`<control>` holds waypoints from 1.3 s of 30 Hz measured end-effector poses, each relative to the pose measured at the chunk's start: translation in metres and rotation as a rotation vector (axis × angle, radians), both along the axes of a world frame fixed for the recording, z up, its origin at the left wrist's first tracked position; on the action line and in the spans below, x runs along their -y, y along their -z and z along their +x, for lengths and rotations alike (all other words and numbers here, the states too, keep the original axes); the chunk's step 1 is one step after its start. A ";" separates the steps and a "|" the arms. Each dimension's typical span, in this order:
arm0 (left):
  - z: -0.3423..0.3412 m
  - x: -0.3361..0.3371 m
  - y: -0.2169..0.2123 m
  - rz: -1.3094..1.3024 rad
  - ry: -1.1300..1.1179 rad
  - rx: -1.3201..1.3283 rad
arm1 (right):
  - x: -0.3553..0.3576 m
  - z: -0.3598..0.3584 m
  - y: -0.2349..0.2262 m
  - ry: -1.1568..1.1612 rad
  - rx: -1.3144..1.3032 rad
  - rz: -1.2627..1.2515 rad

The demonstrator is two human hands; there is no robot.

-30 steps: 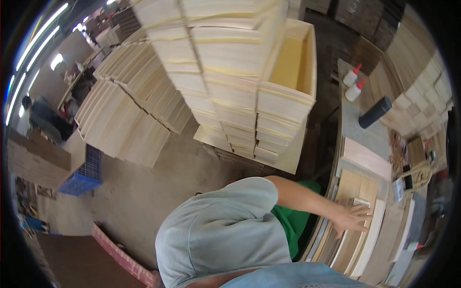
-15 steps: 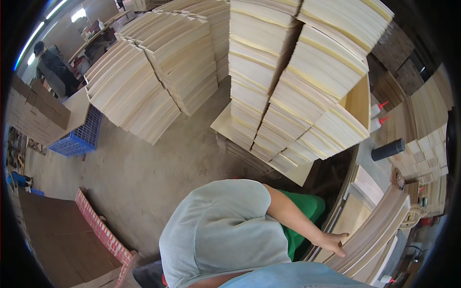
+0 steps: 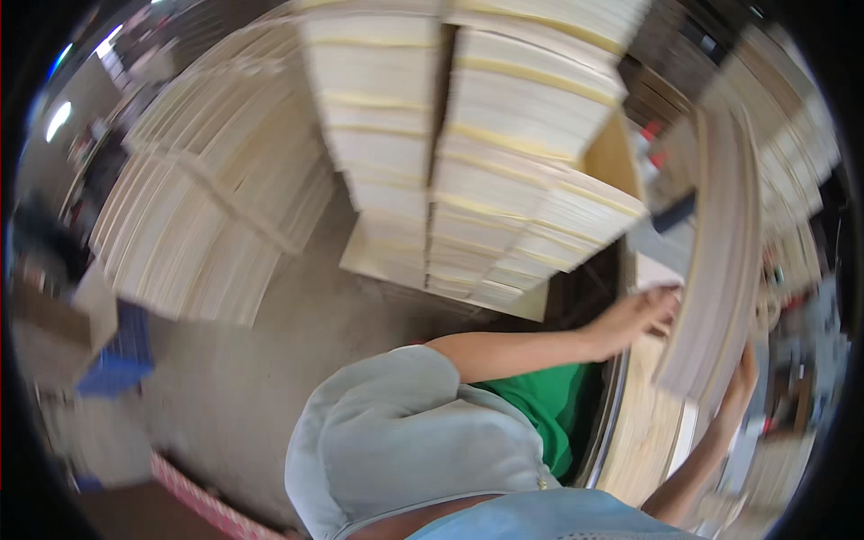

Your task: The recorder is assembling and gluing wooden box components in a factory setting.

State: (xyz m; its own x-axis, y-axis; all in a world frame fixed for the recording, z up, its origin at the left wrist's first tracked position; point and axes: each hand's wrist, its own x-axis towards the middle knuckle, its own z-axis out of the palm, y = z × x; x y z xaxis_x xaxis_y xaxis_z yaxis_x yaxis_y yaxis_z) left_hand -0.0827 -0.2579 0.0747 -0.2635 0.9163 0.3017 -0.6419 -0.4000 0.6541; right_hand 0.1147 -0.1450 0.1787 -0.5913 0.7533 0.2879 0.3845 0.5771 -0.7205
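At the bench on the right, a long bundle of thin wooden boards [image 3: 715,270] rises at a tilt between my hands. My left hand [image 3: 637,317] reaches across to the bundle's left side, fingers curled against its edge and blurred by motion. Round the opposite side, near the lower end, my right hand [image 3: 740,380] grips it; the boards hide some of its fingers. Beneath lies a pale wooden board [image 3: 621,441] on the bench.
Tall stacks of pale boards [image 3: 513,135] stand on a low base ahead, and more stacks [image 3: 207,198] on the left. A blue crate [image 3: 121,346] is at far left. A dark cylinder [image 3: 675,213] stands beyond the bundle. Green cloth [image 3: 540,414] lies beside my left arm.
The bundle has swung up from lying along the bench to a steeper tilt. My left hand has moved farther forward, and my right hand has come into sight. The view has turned right.
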 end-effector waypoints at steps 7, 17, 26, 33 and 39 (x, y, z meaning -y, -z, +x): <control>-0.008 0.010 0.064 -0.209 0.315 -0.216 | -0.009 -0.147 -0.090 -0.029 -0.273 -0.019; 0.002 0.017 0.103 -0.325 0.520 -0.372 | 0.058 -0.246 -0.148 -0.158 0.258 0.223; 0.003 0.015 0.123 -0.278 0.573 -0.389 | 0.085 -0.239 -0.150 -0.175 0.227 0.015; 0.007 0.014 0.125 -0.361 0.615 -0.426 | 0.093 -0.227 -0.150 -0.127 0.168 -0.128; 0.024 -0.007 0.132 -0.359 0.560 -0.528 | 0.022 -0.159 -0.017 -0.074 -0.198 0.261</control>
State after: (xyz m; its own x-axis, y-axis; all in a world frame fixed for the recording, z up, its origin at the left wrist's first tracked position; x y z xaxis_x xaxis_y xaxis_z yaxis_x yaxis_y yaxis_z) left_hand -0.0584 -0.2512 -0.0573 0.3508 0.9333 -0.0767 -0.2577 0.1750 0.9503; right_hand -0.0441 -0.1665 0.1957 -0.5552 0.5960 0.5802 0.2019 0.7733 -0.6011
